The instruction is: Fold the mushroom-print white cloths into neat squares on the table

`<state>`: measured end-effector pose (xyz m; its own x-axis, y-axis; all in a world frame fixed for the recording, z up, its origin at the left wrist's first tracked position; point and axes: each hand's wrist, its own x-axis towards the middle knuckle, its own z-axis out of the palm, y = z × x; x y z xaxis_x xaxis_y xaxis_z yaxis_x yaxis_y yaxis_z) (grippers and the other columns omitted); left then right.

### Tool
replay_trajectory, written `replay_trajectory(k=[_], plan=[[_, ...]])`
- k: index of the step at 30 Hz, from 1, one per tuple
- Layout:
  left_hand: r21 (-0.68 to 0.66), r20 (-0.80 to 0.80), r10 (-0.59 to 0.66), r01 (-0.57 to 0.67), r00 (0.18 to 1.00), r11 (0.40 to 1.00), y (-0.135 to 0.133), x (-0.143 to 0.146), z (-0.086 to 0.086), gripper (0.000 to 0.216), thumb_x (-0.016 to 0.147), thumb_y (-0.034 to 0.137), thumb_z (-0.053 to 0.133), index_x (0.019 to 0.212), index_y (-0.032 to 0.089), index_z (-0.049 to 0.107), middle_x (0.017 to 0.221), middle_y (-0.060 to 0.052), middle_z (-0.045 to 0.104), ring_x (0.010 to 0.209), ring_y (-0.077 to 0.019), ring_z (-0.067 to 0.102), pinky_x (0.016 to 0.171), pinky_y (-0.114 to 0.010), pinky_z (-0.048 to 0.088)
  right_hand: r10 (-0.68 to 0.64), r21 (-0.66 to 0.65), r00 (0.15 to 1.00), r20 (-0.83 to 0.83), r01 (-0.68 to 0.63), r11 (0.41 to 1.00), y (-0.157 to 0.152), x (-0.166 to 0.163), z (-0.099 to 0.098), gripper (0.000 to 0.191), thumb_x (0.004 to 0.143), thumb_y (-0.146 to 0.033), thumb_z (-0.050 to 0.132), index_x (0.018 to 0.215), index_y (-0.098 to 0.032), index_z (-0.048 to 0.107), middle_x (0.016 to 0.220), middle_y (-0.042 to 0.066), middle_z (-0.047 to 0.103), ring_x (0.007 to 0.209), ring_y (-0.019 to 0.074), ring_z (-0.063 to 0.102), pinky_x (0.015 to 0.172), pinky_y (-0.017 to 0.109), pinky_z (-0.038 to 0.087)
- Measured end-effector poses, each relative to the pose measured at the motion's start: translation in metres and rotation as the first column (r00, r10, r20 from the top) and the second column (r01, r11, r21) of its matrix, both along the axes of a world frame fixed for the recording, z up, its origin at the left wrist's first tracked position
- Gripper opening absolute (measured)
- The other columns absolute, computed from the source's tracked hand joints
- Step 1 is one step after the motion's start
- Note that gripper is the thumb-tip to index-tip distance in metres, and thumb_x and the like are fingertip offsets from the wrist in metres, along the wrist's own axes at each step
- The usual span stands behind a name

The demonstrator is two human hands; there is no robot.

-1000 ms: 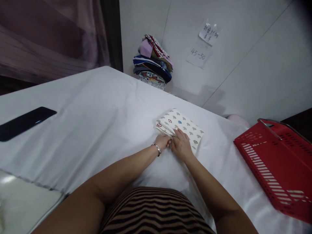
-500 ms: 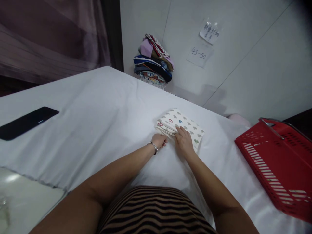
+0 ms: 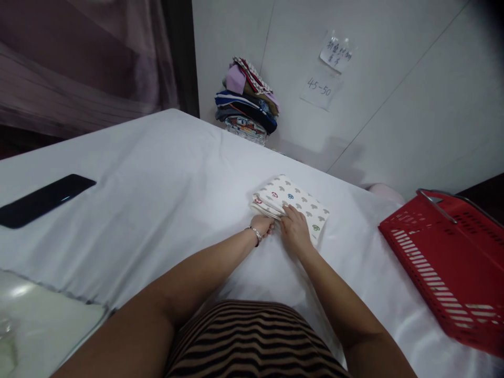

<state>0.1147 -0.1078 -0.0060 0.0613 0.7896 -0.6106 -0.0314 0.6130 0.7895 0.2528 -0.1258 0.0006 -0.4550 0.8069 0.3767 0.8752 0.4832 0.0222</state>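
White-covered table [image 3: 157, 173]; on it, printed folded cloth [image 3: 303, 202], layers showing at near edge. Right hand [image 3: 295, 228] lies over that edge; left hand [image 3: 263, 224] curls just beside; pinch unclear on both. Uneven pull could skew layers; light hold, slippage.

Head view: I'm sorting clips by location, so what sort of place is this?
Perhaps an indoor textile workroom: a folded patterned cloth lies on a white-covered table, a stack of folded fabrics stands beyond its far edge, and handwritten notes are on the wall.
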Motion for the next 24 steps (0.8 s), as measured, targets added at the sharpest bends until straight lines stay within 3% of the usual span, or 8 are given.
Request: replay_trajectory(k=[12,19,24], plan=[[-0.020,0.209,0.043,-0.040,0.977,0.999,-0.001,-0.002,0.007,0.029,0.068,0.024,0.063,0.054,0.016,0.040,0.045,0.008,0.039,0.036,-0.0014,0.032,0.034,-0.015,0.016,0.006,-0.020,1.000,0.018,-0.006,1.000,-0.008,-0.005,0.002,0.021,0.086,-0.012,0.043,0.090,-0.016,0.063,0.132,0.013,0.051,0.127,0.0277,0.037,0.094,0.042,0.034],[-0.030,0.281,0.036,-0.029,0.959,0.999,0.002,-0.002,0.011,0.023,0.069,0.023,0.064,0.058,0.015,0.045,0.046,0.008,0.041,0.035,-0.0010,0.033,0.035,-0.014,0.016,-0.021,0.008,0.999,0.029,0.021,1.000,-0.008,-0.005,0.002,0.017,0.086,-0.019,0.049,0.093,-0.015,0.063,0.134,0.013,0.049,0.125,0.0299,0.038,0.094,0.043,0.035],[0.081,0.023,-0.036,0.034,0.999,0.996,0.000,-0.013,0.007,0.021,0.074,0.023,0.061,0.058,0.016,0.050,0.044,0.006,0.046,0.035,-0.0044,0.038,0.037,-0.018,0.022,-0.024,0.027,1.000,0.018,0.024,0.999,0.004,0.001,0.003,0.020,0.088,-0.016,0.045,0.090,-0.017,0.064,0.132,0.011,0.051,0.124,0.0286,0.040,0.094,0.043,0.035]])
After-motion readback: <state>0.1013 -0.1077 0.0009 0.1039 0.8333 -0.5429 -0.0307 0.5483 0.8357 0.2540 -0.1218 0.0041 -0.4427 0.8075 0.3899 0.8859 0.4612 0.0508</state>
